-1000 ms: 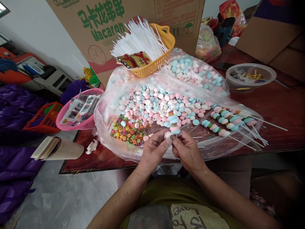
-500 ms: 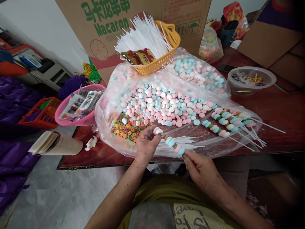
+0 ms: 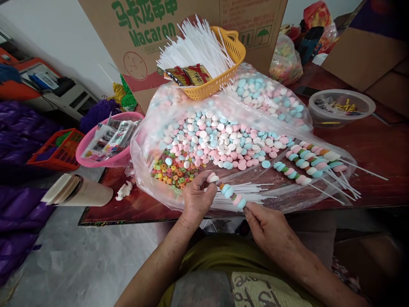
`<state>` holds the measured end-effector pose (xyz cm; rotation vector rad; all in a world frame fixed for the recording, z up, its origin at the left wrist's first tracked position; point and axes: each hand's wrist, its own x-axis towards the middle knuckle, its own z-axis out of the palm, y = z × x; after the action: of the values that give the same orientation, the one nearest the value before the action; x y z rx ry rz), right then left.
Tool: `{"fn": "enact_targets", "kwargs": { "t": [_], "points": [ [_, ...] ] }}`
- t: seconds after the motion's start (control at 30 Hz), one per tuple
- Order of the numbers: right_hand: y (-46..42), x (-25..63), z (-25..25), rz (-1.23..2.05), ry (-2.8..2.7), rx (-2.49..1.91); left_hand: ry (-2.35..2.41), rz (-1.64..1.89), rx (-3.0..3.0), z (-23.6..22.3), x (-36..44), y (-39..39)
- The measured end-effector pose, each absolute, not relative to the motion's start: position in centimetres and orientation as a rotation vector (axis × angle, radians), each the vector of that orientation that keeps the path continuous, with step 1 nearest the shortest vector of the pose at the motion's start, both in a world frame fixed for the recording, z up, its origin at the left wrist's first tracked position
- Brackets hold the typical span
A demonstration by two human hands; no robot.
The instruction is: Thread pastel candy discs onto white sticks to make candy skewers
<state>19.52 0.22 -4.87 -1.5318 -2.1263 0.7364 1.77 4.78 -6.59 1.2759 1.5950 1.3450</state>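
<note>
My right hand (image 3: 266, 224) pinches the lower end of a candy skewer (image 3: 234, 196), which slants up to the left. Blue, pink, orange and green sweets are threaded along it. At its upper end my left hand (image 3: 198, 196) is closed on a pink and white marshmallow pair (image 3: 212, 177); whether the stick runs through the pair cannot be made out. Beneath the hands lie loose white sticks (image 3: 252, 189) on clear plastic. Behind them spreads a heap of pastel marshmallows (image 3: 220, 136), with ring-shaped gummies (image 3: 174, 172) to its left. Several filled skewers (image 3: 315, 162) rest at the right.
A yellow basket (image 3: 234, 47) of white sticks stands behind the heap, before a large cardboard box (image 3: 140, 64). To the left are a pink basket (image 3: 118, 160) of packets and a paper-filled cup (image 3: 92, 192). A clear round tub (image 3: 341, 106) sits at the right.
The view has shifted slightly. My left thumb has come down off the marshmallow pair a little, and the pair stays at the skewer's upper end. My right hand keeps its grip.
</note>
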Motion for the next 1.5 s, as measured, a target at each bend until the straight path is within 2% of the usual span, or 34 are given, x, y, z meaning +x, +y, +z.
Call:
{"fn": "enact_targets", "kwargs": {
  "t": [0.27, 0.5, 0.73, 0.9, 1.0, 1.13, 1.5],
  "points": [
    [0.2, 19.7, -4.1, 0.724, -2.256, -1.628, 1.672, 1.281, 1.658, -7.2, 1.5, 4.1],
    [0.3, 18.4, -5.1, 0.676, -2.259, -1.630, 1.410, 1.311, 1.025, -7.8, 2.2, 4.4],
    [0.3, 18.2, -5.4, 0.721, -2.182, -1.607, 1.436, 1.351, 1.149, -6.0, 1.2, 4.2],
    [0.2, 17.5, -4.8, 0.780, -2.152, -1.564, 1.352, 1.535, 0.677, -6.0, 2.3, 6.1],
    [0.1, 17.1, -4.5, 0.794, -2.164, -1.556, 1.193, 1.507, 0.483, -5.6, 3.8, 6.8],
    [0.3, 16.8, -4.0, 0.825, -2.231, -1.606, 1.054, 1.403, 0.502, -4.6, 4.9, 6.5],
    [1.1, 15.1, -5.6, 0.864, -2.158, -1.600, 0.988, 1.446, 0.434, -5.1, 5.8, 5.7]
  ]
}}
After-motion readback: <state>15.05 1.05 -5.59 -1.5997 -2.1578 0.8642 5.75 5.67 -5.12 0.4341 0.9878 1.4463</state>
